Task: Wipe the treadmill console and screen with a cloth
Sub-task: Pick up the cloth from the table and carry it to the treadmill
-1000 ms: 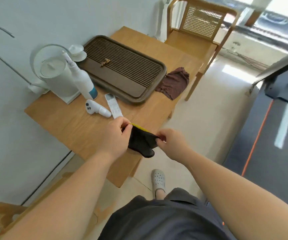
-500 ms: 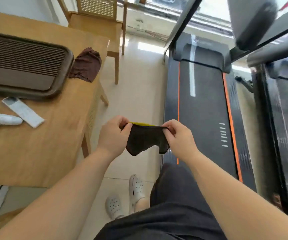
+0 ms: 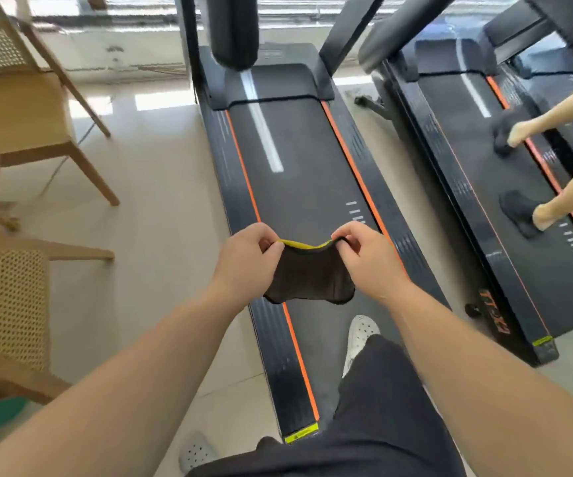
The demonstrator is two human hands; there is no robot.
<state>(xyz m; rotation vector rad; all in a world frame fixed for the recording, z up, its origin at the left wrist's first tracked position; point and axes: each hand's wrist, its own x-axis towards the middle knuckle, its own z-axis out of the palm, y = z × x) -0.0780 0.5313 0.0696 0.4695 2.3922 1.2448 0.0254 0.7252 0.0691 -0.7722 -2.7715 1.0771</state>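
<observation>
The left hand (image 3: 247, 259) and right hand (image 3: 367, 259) each pinched a top corner of the dark cloth (image 3: 309, 277), stretched above the treadmill (image 3: 298, 149). Its upper edge looked yellow, perhaps a lining.

bright daylight from windows | floor (image 3: 161, 201) glare | edges warped, blurred

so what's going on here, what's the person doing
A person is holding a small dark cloth stretched between the left hand and right hand, each pinching a top corner along its yellow edge. They stand at the rear of a treadmill, one white shoe on its deck. No wiping has begun; the console is not clearly in view. Someone else's legs are on a second treadmill to the right.
</observation>
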